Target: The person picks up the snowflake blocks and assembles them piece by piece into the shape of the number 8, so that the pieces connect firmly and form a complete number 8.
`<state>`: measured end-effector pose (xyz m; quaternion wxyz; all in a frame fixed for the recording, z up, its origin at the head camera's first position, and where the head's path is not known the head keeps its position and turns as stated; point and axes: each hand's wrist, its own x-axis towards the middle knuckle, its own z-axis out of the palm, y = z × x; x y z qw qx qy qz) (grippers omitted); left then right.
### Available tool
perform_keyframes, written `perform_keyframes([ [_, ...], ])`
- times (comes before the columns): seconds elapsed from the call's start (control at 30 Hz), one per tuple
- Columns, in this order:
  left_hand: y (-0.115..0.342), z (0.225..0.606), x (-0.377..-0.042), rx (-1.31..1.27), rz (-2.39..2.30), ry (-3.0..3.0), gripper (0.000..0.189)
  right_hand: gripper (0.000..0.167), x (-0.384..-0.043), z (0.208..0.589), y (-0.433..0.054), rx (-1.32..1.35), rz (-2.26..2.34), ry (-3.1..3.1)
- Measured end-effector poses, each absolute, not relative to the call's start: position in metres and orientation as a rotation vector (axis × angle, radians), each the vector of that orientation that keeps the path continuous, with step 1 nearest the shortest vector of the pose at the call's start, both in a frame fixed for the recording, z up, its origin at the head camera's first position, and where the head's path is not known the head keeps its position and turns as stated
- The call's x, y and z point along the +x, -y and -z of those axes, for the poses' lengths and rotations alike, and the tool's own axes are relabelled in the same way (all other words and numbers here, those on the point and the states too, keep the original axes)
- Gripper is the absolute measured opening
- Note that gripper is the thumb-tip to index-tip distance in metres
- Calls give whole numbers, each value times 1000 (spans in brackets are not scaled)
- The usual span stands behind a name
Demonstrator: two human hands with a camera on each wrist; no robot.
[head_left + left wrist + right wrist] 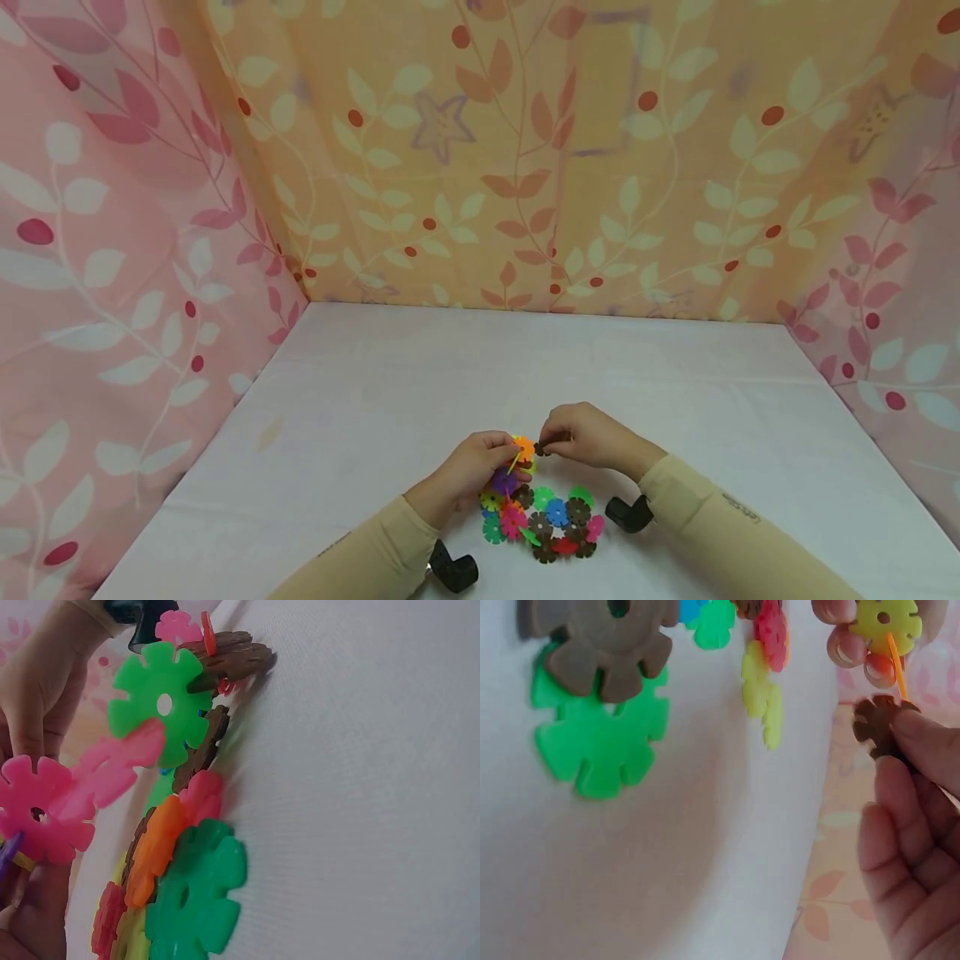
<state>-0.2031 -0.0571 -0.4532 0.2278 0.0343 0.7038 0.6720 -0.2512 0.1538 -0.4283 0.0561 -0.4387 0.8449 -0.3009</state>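
In the head view my left hand [471,468] grips a joined string of plastic snowflake discs, among them an orange disc [527,448] and a purple disc [504,481]. My right hand [596,435] pinches a brown snowflake disc [875,724] between thumb and fingers. The brown disc meets the edge of the orange one; whether their slots are locked together I cannot tell. A yellow disc [885,621] sits at the left fingertips in the right wrist view. Pink discs [45,806] hang by the left hand in its wrist view.
Several snowflake discs lie on the white tabletop [420,367] just below the hands, including a blue disc [557,512] and a dark green disc [196,892]. Black wrist mounts [630,513] hang beneath the sleeves. A patterned curtain [525,167] borders the table's back and sides.
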Motion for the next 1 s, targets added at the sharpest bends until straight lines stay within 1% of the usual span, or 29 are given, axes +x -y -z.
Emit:
perform_keyframes([
  [0.23,58,454,-203,81,-1894,-1901,26,4,-245,424,-152,-1312,966,-2597],
  [0.47,57,453,-202,55,-1932,-1881,23,2,-244,427,-147,-1439,929,-2690],
  [0.6,57,453,-203,45,-1960,-1879,21,5,-242,428,-142,-1512,929,-2738],
  [0.83,55,455,-203,47,-1996,-1851,20,5,-240,428,-139,-1568,851,-2806],
  [1.0,53,454,-204,63,-1994,-1815,22,8,-244,426,-142,-1566,885,-2782],
])
